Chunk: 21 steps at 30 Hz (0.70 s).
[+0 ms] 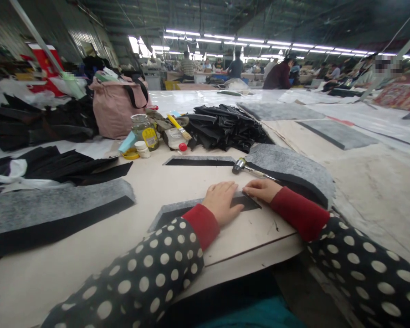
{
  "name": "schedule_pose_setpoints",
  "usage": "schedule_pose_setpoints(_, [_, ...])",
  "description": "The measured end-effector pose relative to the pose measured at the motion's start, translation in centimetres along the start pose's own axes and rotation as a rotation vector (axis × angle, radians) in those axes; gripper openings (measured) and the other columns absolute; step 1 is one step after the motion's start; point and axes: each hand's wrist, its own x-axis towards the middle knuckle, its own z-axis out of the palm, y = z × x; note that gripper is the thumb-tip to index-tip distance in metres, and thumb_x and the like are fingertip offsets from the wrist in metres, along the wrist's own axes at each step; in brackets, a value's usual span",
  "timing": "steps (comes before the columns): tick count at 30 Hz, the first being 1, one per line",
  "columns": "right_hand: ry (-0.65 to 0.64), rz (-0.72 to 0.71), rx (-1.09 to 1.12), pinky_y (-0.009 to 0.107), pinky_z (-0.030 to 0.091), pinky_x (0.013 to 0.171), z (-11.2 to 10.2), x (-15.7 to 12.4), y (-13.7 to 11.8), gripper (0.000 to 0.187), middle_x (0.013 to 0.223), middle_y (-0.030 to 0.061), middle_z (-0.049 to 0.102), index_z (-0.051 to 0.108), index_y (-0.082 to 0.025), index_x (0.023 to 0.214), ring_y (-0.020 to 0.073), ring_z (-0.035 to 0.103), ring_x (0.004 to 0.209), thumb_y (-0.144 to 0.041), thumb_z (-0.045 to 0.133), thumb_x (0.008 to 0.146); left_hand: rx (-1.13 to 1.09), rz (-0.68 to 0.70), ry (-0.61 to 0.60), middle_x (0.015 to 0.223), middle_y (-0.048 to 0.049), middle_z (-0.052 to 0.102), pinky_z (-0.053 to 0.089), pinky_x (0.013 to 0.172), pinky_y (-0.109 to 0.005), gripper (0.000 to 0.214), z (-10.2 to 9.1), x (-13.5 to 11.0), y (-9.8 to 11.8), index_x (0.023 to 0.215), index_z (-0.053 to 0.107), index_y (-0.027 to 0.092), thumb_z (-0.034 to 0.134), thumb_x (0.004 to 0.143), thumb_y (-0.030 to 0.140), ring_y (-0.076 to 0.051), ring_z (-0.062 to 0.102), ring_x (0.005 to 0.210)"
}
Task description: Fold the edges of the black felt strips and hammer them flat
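Here's the black-and-grey strip (177, 210), near the tabletop's (153, 180) front edge: left hand (222, 201) flat across it, fingers open; right hand (262, 189) bunched at its right end, gripping or not, can't tell. Looks like edge-smoothing, calling next for steady pressure. Hammer (254, 171) just beyond.

Room to pass lies along the surface (150, 182) left of the strip (176, 210); the hammer (239, 166), jar (144, 130) and black pile (222, 128) obstruct ahead.
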Motion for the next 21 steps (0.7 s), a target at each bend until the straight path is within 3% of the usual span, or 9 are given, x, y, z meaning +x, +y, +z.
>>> schedule_pose_setpoints(7, [-0.108,-0.021,0.069,0.022,0.031,0.045,0.1,0.1,-0.2,0.037,0.052,-0.0032,0.049,0.057,-0.016,0.068,0.0074,0.040,0.046,-0.053,0.056,0.062,-0.041,0.000,0.030,0.123,-0.0069,0.044,0.030,0.094,-0.039,0.052,-0.1,0.1,-0.1,0.117,0.039,0.018,0.049,0.074,0.045,-0.021,0.037,0.112])
schedule_pose_setpoints(15, [0.074,-0.126,0.179,0.023,0.034,0.047,1.2,-0.6,-0.5,0.034,0.052,-0.0036,0.046,0.053,-0.016,0.062,0.0084,0.041,0.049,-0.050,0.055,0.060,-0.028,-0.015,0.033,0.099,-0.0033,0.052,0.038,0.081,-0.036,0.037,-0.6,0.5,-0.5,0.099,0.049,0.020,0.052,0.073,0.047,-0.021,0.045,0.094])
schedule_pose_setpoints(21, [0.179,-0.244,0.023,0.026,0.040,0.056,0.4,0.0,0.5,0.032,0.061,0.0010,0.053,0.058,-0.016,0.070,0.0129,0.049,0.058,-0.046,0.049,0.069,-0.091,-0.022,0.026,0.096,-0.0028,0.055,0.039,0.081,-0.030,0.023,-0.6,1.5,-1.8,0.099,0.054,0.021,0.038,0.084,0.027,-0.016,0.048,0.091])
